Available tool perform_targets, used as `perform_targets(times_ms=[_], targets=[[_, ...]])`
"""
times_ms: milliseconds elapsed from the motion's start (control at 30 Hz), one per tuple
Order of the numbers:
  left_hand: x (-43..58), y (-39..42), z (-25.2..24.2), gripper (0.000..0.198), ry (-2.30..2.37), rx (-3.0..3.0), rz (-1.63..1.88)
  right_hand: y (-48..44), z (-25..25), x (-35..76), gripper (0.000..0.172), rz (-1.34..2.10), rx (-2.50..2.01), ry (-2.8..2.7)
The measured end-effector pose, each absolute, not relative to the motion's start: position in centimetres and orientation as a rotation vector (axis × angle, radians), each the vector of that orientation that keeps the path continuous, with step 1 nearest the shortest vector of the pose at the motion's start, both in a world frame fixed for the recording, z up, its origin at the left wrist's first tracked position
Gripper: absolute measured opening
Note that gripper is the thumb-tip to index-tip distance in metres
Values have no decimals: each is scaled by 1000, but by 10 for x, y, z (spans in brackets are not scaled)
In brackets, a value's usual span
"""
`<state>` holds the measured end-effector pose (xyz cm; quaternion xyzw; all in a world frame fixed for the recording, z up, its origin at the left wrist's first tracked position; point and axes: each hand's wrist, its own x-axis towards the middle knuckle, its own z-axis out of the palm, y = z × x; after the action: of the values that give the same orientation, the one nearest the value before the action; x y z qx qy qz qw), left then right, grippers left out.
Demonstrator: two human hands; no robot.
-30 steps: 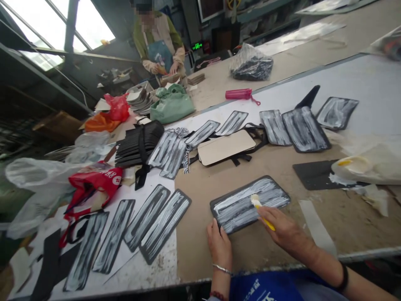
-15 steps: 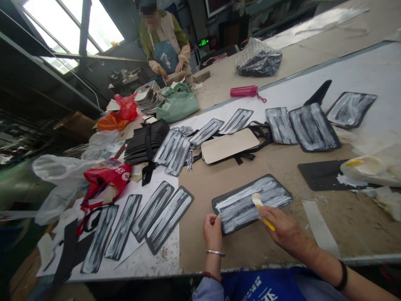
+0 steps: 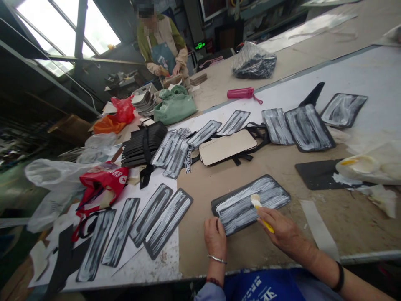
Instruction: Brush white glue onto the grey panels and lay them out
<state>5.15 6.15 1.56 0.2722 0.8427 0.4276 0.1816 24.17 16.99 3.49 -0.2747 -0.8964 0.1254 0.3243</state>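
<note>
A black rectangular panel (image 3: 232, 211) with rounded corners lies in front of me, streaked with white paste. My left hand (image 3: 215, 235) is closed at its near left corner, fingers curled over the edge; the thumb is mostly hidden. In my right hand (image 3: 283, 230) is a brush (image 3: 266, 223) with a yellow handle. Its paste-covered bristles rest on the panel, right of the middle. Beyond the panel lies a bare beige board (image 3: 227, 146) on black straps. At the right, a paste container (image 3: 365, 164), wrapped in pale film, sits on a black sheet (image 3: 308, 174).
Several coated strips (image 3: 167, 223) lie at the left, and larger coated panels (image 3: 310, 127) at the back right. A stack of black pieces (image 3: 142, 144), a red bag (image 3: 105, 182) and a green bag (image 3: 175, 106) line the far left. Across the table a co-worker (image 3: 163, 46) handles boards.
My left hand has turned at the panel's corner, its knuckles now facing up more. The brush stays at nearly the same spot on the panel. The whole view has shifted slightly.
</note>
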Motion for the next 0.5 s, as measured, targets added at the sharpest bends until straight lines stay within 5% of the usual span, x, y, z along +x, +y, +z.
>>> perform_targets(times_ms=[500], targets=[[34,70,-6,37,1936,128,1397,165,34,241,24,397,-786,-2320]])
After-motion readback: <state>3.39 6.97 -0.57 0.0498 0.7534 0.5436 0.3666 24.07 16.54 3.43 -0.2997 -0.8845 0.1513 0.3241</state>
